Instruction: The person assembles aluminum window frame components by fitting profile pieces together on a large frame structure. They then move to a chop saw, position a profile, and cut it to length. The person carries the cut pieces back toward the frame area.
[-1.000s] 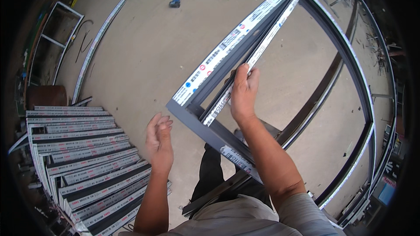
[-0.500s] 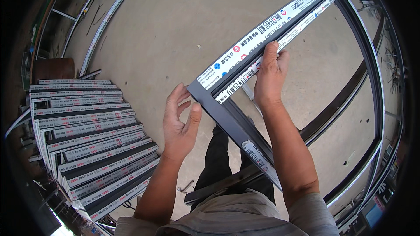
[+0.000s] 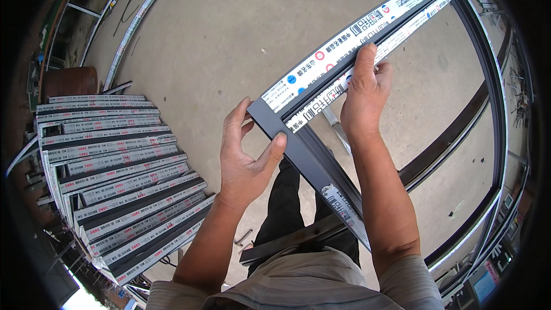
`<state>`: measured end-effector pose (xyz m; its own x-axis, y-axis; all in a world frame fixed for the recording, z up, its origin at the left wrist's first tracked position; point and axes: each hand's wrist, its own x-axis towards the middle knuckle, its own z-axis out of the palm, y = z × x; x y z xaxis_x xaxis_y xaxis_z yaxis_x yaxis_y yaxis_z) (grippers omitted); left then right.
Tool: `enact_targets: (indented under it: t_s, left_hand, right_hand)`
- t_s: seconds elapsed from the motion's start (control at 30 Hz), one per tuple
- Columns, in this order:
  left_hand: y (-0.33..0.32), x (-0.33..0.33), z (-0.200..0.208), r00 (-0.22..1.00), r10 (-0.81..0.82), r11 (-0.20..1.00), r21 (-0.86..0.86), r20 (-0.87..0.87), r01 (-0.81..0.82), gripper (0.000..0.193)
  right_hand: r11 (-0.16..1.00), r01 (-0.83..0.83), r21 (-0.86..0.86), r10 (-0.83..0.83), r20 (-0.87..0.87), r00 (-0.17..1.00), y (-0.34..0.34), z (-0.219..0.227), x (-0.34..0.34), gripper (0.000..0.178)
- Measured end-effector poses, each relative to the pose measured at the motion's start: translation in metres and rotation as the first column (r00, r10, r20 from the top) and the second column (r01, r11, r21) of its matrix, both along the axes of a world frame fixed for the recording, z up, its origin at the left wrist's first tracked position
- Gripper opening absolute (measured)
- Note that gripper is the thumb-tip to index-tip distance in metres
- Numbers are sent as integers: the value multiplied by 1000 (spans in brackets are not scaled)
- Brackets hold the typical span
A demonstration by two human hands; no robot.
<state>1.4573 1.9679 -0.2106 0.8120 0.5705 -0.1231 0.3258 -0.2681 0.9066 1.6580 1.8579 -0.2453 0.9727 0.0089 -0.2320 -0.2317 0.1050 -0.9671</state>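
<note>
A large dark grey metal window frame (image 3: 307,158) lies in front of me, its near left corner raised toward my hands. Printed white protective film (image 3: 338,51) covers its long far rail. My right hand (image 3: 364,97) is closed around that rail, thumb on top and fingers curled beneath. At the bare grey corner, my left hand (image 3: 247,155) spans the outer edge. Its fingertips touch the end of the corner and its thumb presses the near side. Part of the left fingers is hidden behind the frame.
To the left stands a stepped stack of film-wrapped profiles (image 3: 126,183). A long film-covered strip (image 3: 135,28) lies beyond it, near a rusty brown drum (image 3: 72,82). A dark bar (image 3: 295,241) crosses before my legs. Another dark beam (image 3: 453,140) passes beneath the frame.
My left hand has moved right and closed on the frame's corner, where it was looser before. My right hand keeps its hold on the rail. The view has shifted slightly.
</note>
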Motion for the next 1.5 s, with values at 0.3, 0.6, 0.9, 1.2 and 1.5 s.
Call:
enact_targets:
  t_s: [0.3, 0.6, 0.9, 1.2, 1.5]
  left_hand:
    - [0, 0, -7, 999, 4, 999, -38, 38, -2, 95]
    - [0, 0, -11, 994, 20, 993, -115, 107, -8, 99]
    - [4, -1, -12, 998, 20, 984, -180, 66, -8, 100]
    - [5, 1, -10, 998, 2, 989, -145, 70, 9, 98]
    - [7, 1, -12, 994, -18, 987, -157, 104, 35, 91]
  right_hand:
    - [996, 56, -75, -54, 16, 998, 5, -3, 2, 63]
    - [1000, 10, -22, -8, 77, 997, 6, -14, 3, 59]
    - [997, -64, 32, 58, 143, 988, -5, -17, 4, 55]
    - [999, 15, -44, -10, 115, 993, 8, -12, 7, 64]
    - [999, 29, -20, -28, 84, 996, 8, -10, 8, 59]
